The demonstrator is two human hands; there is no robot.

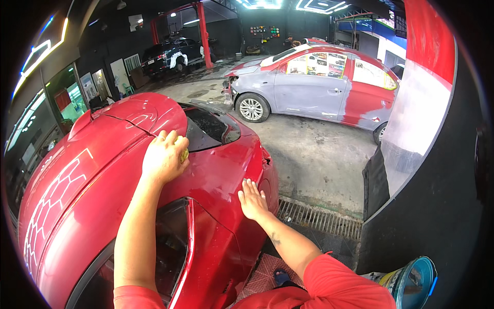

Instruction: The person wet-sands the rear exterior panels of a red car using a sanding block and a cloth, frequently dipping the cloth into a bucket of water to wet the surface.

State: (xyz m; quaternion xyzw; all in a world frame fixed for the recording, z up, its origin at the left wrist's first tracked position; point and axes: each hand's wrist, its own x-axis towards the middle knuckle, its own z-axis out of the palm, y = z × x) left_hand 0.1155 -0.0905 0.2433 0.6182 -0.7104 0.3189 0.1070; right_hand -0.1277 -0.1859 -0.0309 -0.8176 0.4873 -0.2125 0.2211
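Observation:
A glossy red car (216,172) stands in front of me. White honeycomb lines (57,191) run along its roof on the left. My left hand (162,157) reaches over the roof edge beside the rear window (203,131), its fingers curled round a yellow sponge (184,153). Only a small part of the sponge shows past the hand. Farther right, my right hand (252,200) lies flat with fingers stretched out on the red rear fender, holding nothing. Below it the side window (172,242) is partly hidden by my left forearm.
A blue bucket (431,273) stands at the lower right by a black wall (427,226). A floor grate (319,219) runs behind the car. Beyond it is a grey-and-red car (309,92) with paper-covered windows. A dark car (170,54) stands near a red post (204,38).

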